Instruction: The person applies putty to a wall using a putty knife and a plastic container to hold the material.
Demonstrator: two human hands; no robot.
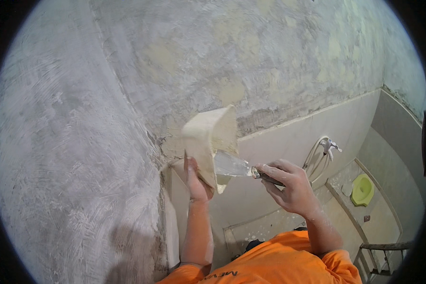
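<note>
My left hand [199,183] is wrapped round the underside and side of a cream plastic tub [199,135], which is tipped with its mouth toward the right. Pale paste coats the tub's inner wall. The handle of a putty knife [233,166] is gripped in my right hand [292,185], whose fingers and forearm are dusted white. The knife's wide metal blade points left into the mouth of the tub, and its front edge is hidden there. Both hands are in front of the wall corner.
Grey, patchily skimmed plaster walls [175,57] meet at a corner left of the tub. Pale tiles [270,151] cover the lower wall. To the right are a tap with a hose [330,147], a yellow-green squat toilet [363,189] and a wooden rail-like frame [386,246].
</note>
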